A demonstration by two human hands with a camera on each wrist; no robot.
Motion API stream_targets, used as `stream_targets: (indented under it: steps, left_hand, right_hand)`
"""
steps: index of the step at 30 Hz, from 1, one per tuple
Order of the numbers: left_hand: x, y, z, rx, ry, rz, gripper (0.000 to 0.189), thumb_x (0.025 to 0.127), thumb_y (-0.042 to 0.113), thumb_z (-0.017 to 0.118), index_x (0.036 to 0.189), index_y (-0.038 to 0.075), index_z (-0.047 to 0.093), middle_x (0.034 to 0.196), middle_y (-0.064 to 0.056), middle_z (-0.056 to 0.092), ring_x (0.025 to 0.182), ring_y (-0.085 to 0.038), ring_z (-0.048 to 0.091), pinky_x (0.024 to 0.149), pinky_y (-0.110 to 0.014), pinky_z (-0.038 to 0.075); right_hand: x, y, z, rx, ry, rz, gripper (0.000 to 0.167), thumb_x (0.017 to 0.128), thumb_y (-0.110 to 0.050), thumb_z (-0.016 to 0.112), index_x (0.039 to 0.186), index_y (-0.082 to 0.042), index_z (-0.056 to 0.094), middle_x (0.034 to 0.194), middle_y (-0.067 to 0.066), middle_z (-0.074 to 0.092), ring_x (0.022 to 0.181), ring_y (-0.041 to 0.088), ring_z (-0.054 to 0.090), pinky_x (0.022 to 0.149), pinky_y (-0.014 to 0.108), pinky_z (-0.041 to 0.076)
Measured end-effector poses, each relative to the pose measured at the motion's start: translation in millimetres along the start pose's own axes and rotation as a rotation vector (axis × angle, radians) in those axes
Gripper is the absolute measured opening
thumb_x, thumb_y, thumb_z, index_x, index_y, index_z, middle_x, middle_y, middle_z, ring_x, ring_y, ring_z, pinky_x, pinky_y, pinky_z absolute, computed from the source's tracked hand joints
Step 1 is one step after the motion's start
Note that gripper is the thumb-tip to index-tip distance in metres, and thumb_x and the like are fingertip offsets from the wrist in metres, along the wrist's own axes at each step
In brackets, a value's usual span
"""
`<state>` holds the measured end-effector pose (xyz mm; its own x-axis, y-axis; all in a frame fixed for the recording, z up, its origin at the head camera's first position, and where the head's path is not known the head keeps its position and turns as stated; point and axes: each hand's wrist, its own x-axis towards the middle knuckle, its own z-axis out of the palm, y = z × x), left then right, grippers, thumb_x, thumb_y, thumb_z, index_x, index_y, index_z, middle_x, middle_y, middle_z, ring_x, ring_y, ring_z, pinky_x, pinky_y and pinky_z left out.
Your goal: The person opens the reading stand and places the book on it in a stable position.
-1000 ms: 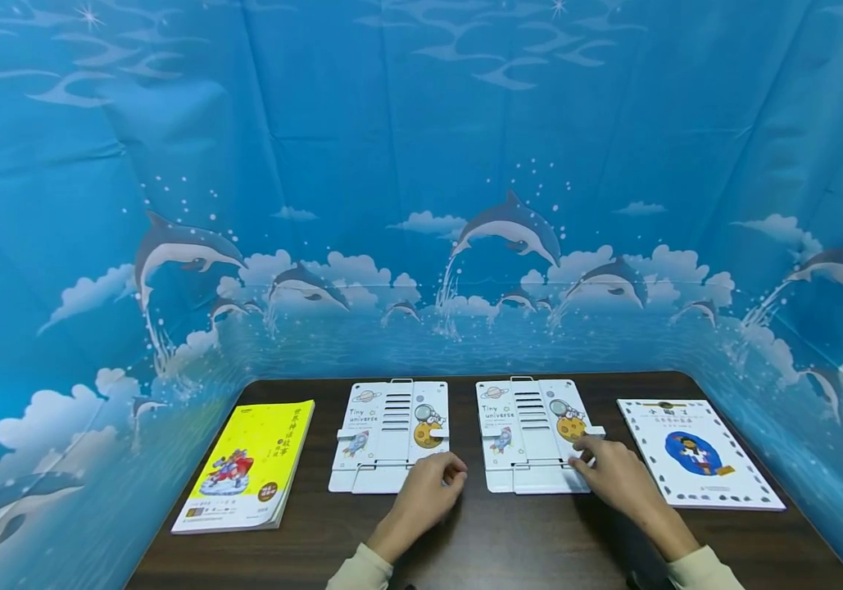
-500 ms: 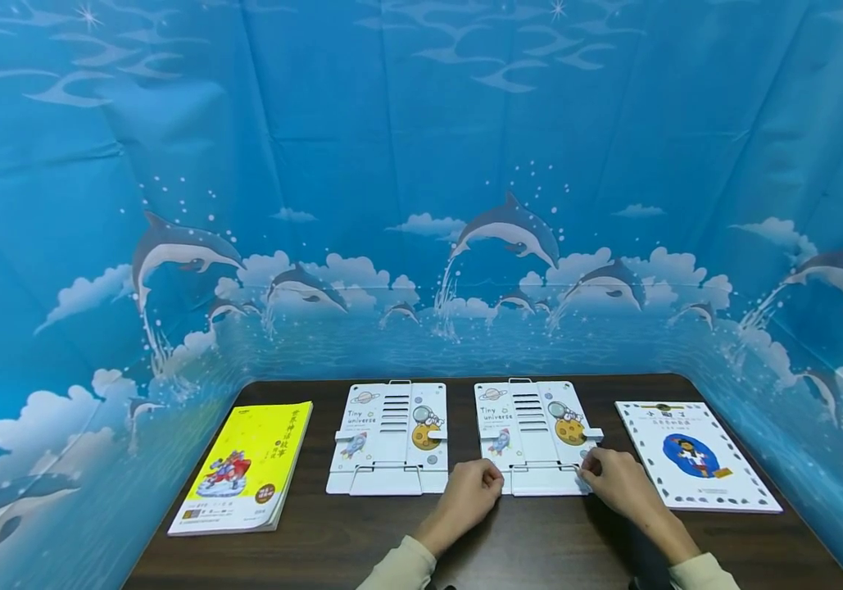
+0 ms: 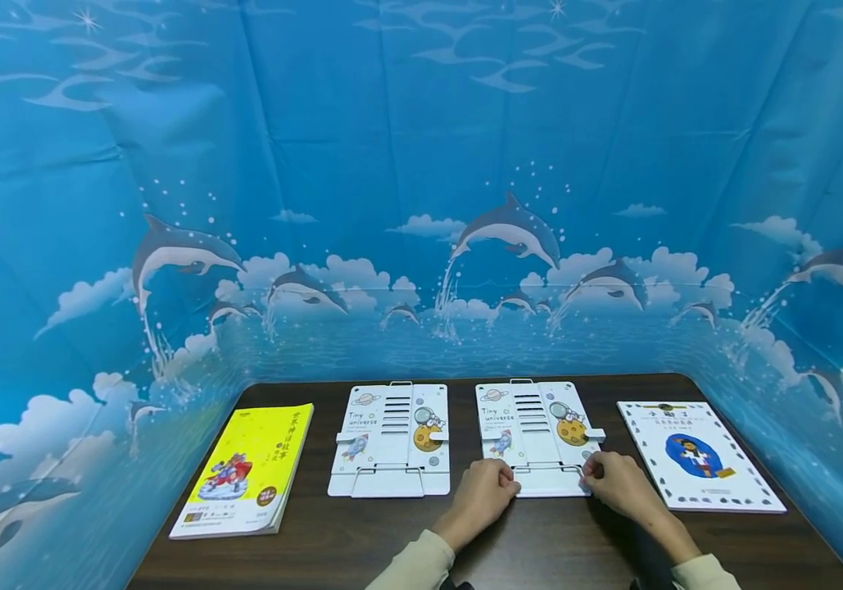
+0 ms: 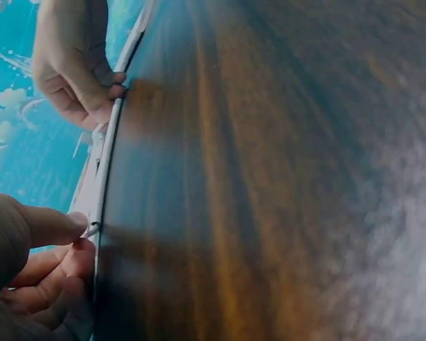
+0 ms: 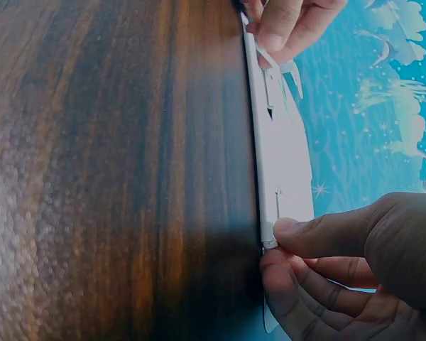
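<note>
Two white book stands printed "Tiny universe" lie folded flat on the table. At the near left corner of the right-hand book stand, my left hand has thumb and index finger around the front edge. My right hand pinches the opposite near corner. In the right wrist view, the right thumb presses on top of the stand's front lip, with a finger below it. The left wrist view shows the left thumb and fingertips meeting at the lip's end.
The other book stand lies to the left, by my left hand. A thick yellow book is at the table's far left, and a white book lies right of my right hand. Behind the dark wooden table hangs a blue dolphin backdrop.
My left hand has moved right, from the left book stand to the near left corner of the right one. The right hand has shifted slightly at its corner.
</note>
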<state>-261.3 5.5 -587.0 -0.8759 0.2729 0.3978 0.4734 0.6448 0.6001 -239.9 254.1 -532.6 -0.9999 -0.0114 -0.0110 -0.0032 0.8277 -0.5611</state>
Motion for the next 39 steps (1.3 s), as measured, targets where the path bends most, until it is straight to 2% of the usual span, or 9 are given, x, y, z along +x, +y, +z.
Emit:
stream_targets:
  steps: [2, 6, 12, 18, 23, 29, 32, 35, 39]
  left_hand:
    - [0.5, -4.4, 7.8, 0.019, 0.024, -0.003, 0.012, 0.084, 0.017, 0.081, 0.076, 0.019, 0.073, 0.065, 0.018, 0.06, 0.06, 0.003, 0.053, 0.053, -0.02, 0.044]
    - [1.6, -2.9, 10.2, 0.012, 0.05, -0.031, 0.012, 0.08, 0.017, 0.081, 0.073, 0.02, 0.071, 0.063, 0.02, 0.058, 0.058, 0.005, 0.05, 0.05, -0.018, 0.041]
    - [2.5, 16.3, -9.1, 0.002, 0.018, -0.078, 0.006, 0.078, 0.01, 0.078, 0.075, 0.012, 0.073, 0.062, 0.012, 0.062, 0.057, -0.001, 0.052, 0.05, -0.022, 0.043]
    - [4.8, 22.7, -20.4, -0.014, -0.016, -0.131, 0.009, 0.079, 0.009, 0.08, 0.075, 0.012, 0.073, 0.063, 0.012, 0.061, 0.058, 0.001, 0.05, 0.053, -0.019, 0.04]
    - [4.9, 14.9, -17.6, -0.042, 0.01, -0.096, 0.008, 0.078, 0.01, 0.079, 0.074, 0.014, 0.073, 0.062, 0.013, 0.06, 0.057, 0.002, 0.05, 0.052, -0.019, 0.04]
    - [7.8, -16.9, 12.7, -0.06, 0.06, -0.034, 0.011, 0.077, 0.015, 0.077, 0.072, 0.02, 0.069, 0.06, 0.022, 0.054, 0.056, 0.007, 0.047, 0.051, -0.015, 0.038]
    - [8.9, -25.1, 20.8, -0.067, 0.067, -0.012, 0.014, 0.077, 0.015, 0.078, 0.071, 0.022, 0.068, 0.06, 0.026, 0.051, 0.055, 0.01, 0.045, 0.05, -0.013, 0.037]
    - [8.0, -21.5, 16.6, -0.103, 0.071, 0.014, 0.014, 0.078, 0.013, 0.077, 0.071, 0.021, 0.067, 0.061, 0.024, 0.053, 0.056, 0.011, 0.045, 0.051, -0.012, 0.038]
    - [5.8, -3.1, -3.0, -0.143, 0.017, -0.014, 0.011, 0.081, 0.009, 0.076, 0.074, 0.016, 0.069, 0.064, 0.018, 0.06, 0.059, 0.011, 0.047, 0.054, -0.014, 0.042]
  right_hand:
    - [-0.1, 0.4, -0.1, 0.008, -0.01, 0.012, 0.012, 0.088, -0.005, 0.079, 0.083, -0.007, 0.068, 0.067, -0.002, 0.06, 0.061, 0.012, 0.056, 0.055, 0.027, 0.043]
    - [0.6, 0.1, 0.3, 0.007, -0.011, 0.023, 0.012, 0.088, -0.005, 0.079, 0.083, -0.007, 0.068, 0.067, -0.002, 0.061, 0.061, 0.012, 0.056, 0.054, 0.026, 0.043]
    - [1.6, -0.4, 2.5, 0.019, -0.009, 0.02, 0.012, 0.089, -0.004, 0.078, 0.082, -0.007, 0.068, 0.068, -0.002, 0.061, 0.061, 0.012, 0.056, 0.054, 0.026, 0.043]
    - [2.2, -1.2, 3.2, 0.035, -0.007, 0.016, 0.012, 0.089, -0.004, 0.078, 0.083, -0.007, 0.068, 0.068, -0.001, 0.062, 0.062, 0.012, 0.057, 0.054, 0.025, 0.044]
    - [2.2, -2.4, 2.9, 0.042, -0.01, 0.012, 0.013, 0.088, -0.004, 0.079, 0.083, -0.007, 0.067, 0.069, -0.001, 0.062, 0.063, 0.012, 0.057, 0.055, 0.026, 0.044]
    - [1.0, -0.6, 2.7, 0.056, -0.002, 0.005, 0.015, 0.087, -0.004, 0.079, 0.083, -0.009, 0.066, 0.069, -0.002, 0.061, 0.063, 0.013, 0.056, 0.055, 0.026, 0.042]
    - [0.5, 0.7, 2.9, 0.061, -0.009, 0.004, 0.016, 0.087, -0.004, 0.08, 0.083, -0.009, 0.065, 0.069, -0.002, 0.061, 0.063, 0.013, 0.056, 0.055, 0.025, 0.042]
    - [0.6, 1.7, 3.0, 0.059, -0.01, 0.001, 0.016, 0.088, -0.004, 0.08, 0.084, -0.01, 0.065, 0.07, -0.002, 0.061, 0.063, 0.013, 0.056, 0.056, 0.025, 0.042]
    - [-0.3, 2.0, 1.7, 0.049, 0.006, -0.014, 0.018, 0.086, -0.004, 0.081, 0.084, -0.011, 0.065, 0.07, -0.002, 0.06, 0.064, 0.013, 0.056, 0.058, 0.026, 0.041]
